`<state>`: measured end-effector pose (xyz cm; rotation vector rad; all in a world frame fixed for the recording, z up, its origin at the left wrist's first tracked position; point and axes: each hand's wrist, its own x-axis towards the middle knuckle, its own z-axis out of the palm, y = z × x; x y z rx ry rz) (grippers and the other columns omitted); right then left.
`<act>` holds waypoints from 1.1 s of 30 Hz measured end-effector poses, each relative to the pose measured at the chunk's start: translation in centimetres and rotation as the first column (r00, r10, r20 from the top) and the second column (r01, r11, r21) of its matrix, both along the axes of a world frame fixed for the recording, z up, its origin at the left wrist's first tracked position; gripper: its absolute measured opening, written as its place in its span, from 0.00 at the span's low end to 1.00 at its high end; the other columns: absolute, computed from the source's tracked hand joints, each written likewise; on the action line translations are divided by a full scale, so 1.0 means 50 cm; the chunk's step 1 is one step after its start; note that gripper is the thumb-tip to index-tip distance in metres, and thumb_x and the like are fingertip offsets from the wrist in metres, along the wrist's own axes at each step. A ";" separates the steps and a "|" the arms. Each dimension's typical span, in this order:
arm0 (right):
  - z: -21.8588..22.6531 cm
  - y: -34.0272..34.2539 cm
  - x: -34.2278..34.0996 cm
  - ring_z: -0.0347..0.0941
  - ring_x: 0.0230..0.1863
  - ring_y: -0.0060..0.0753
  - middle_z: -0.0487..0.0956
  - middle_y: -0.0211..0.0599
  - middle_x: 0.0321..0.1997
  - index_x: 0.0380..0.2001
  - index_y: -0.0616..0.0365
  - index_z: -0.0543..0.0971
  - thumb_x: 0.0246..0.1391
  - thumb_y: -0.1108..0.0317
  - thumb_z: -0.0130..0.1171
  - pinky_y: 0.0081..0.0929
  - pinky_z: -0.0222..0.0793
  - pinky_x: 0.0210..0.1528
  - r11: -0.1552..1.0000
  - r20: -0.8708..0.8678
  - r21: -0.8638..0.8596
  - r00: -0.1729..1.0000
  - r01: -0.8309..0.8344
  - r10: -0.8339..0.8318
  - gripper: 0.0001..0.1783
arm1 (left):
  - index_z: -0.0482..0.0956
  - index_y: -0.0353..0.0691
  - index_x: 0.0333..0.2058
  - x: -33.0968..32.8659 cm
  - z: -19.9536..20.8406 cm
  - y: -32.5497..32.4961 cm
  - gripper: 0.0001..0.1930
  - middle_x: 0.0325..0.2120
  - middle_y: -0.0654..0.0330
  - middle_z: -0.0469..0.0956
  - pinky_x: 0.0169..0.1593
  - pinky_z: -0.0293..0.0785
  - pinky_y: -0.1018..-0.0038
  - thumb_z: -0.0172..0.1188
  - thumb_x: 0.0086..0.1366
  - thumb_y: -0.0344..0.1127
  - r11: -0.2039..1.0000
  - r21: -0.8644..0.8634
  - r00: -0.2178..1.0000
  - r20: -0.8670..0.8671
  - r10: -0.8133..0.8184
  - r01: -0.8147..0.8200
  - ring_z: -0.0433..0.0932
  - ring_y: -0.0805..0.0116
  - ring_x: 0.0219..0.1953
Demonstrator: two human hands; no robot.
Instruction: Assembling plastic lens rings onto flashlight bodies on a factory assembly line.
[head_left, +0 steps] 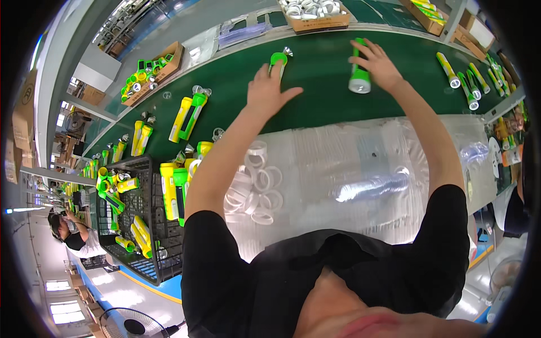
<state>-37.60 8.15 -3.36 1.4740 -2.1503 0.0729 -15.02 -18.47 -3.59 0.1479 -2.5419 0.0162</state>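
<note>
At the far side of the green belt, my left hand (267, 93) is open, its thumb spread wide. Its fingertips reach the near part of a green flashlight body (278, 58), which has a shiny reflector at its top right; the hand hides the rest of the body. To the right, my right hand (381, 66) has its fingers stretched out across the upper part of a green flashlight (359, 79) with a white ring at its near end. Whether the fingers press on it, I cannot tell. A yellow flashlight and a green one (193, 117) lie side by side left of my left hand.
White rings (262, 180) lie on the plastic-covered table (321, 163) before me. A black crate (147, 225) of flashlight bodies stands left. Cartons of green parts (172, 70) and white rings (321, 23) line the far side. Several flashlights (448, 70) lie right; a person (84, 239) sits far left.
</note>
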 end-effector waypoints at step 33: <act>0.032 0.160 0.813 0.75 0.41 0.29 0.75 0.39 0.44 0.55 0.61 0.65 0.57 0.59 0.61 0.27 0.72 0.46 0.860 0.765 -0.491 -0.403 0.142 0.503 0.28 | 0.80 0.37 0.39 0.465 0.033 0.338 0.14 0.34 0.59 0.77 0.41 0.69 0.72 0.48 0.72 0.39 0.246 0.712 0.718 -0.495 -0.490 0.658 0.74 0.66 0.40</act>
